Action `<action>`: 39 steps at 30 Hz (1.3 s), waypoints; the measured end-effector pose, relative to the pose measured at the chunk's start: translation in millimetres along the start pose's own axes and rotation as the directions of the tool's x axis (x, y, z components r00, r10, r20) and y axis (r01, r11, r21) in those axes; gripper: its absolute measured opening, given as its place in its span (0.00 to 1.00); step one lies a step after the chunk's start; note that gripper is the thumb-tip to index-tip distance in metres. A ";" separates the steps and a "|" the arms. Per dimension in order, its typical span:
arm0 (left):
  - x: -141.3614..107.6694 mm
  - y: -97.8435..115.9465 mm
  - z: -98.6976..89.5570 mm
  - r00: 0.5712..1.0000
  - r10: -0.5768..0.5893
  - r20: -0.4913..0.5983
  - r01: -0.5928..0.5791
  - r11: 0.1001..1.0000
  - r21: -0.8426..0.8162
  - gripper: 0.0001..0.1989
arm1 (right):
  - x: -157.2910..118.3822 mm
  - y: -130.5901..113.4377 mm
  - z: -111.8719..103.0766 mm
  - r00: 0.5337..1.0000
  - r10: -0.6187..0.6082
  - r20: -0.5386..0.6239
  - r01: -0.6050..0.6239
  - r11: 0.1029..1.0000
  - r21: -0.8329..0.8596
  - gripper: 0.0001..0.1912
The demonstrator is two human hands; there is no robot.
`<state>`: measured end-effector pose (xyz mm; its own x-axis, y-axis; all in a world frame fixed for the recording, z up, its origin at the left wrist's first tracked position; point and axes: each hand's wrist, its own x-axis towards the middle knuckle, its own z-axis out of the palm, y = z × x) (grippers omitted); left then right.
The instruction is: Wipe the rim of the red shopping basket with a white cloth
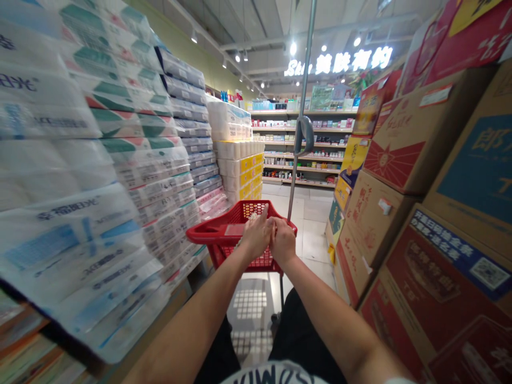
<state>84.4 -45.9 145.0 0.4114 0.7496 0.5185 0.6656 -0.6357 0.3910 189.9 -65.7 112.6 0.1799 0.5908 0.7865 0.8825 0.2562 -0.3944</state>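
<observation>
My left hand (257, 234) and my right hand (283, 238) meet in front of me, over the near side of a red plastic shopping cart (208, 230). My left hand has its fingers stretched out, one pointing up and forward. Against it, my right hand is closed with its fingers curled; whatever it grips, if anything, is hidden. Something small and whitish (253, 216) shows behind my left hand, partly covered by it. A tall metal pole (294, 176) rises at the cart's right side and carries a grey loop-shaped handle (307, 136).
Packs of tissue paper (144, 154) are stacked high along the left. Cardboard cartons (400, 144) line the right side. Between them a tiled aisle (314, 240) leads to shelves (320, 144) of small goods, under a lit sign (340, 61).
</observation>
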 end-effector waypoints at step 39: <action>-7.6 -54.7 -45.8 0.995 -0.083 0.051 0.051 0.889 0.455 0.32 | -3.5 -33.5 -11.2 0.923 0.015 0.385 0.151 0.905 -0.398 0.18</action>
<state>16.4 -25.3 154.5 0.3854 0.8083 0.4450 0.8962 -0.4427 0.0279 164.5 -84.9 128.4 0.0121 0.8435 0.5370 0.9987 0.0168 -0.0490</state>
